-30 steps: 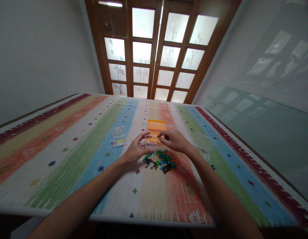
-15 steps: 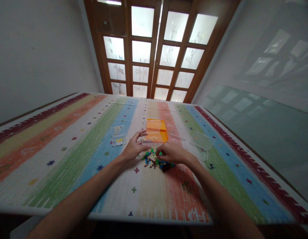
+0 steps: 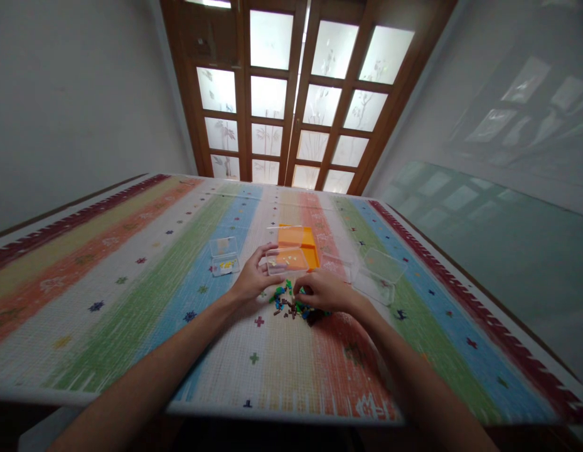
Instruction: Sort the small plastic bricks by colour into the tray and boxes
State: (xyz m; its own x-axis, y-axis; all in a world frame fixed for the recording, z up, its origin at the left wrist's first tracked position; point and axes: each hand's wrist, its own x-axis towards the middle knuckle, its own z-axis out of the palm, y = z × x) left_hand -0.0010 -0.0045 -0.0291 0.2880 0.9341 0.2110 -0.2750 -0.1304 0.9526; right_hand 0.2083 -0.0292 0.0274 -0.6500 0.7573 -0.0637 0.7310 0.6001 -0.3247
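My left hand (image 3: 254,273) grips the left side of a clear plastic box (image 3: 298,263), with some fingers showing through its wall. The box's lid stands open, and a few small pale pieces (image 3: 287,260) lie inside. Close in front of it is a pile of tiny blue, green and brown toy bricks (image 3: 285,302). Over the right part of this pile, my right hand (image 3: 326,290) is bent down with thumb and forefinger pinched together. Whatever those fingertips hold is too small to make out, and the hand covers some of the bricks.
An orange tray (image 3: 311,248) lies behind the held box. To the left is a small open clear box (image 3: 225,265) with yellow pieces. Other clear boxes (image 3: 383,267) stand to the right on the striped tablecloth (image 3: 178,251).
The clear box in my left hand has shifted and tilted slightly, and its lid has moved a little. My right hand stays over the pile, its fingertips moved slightly left.
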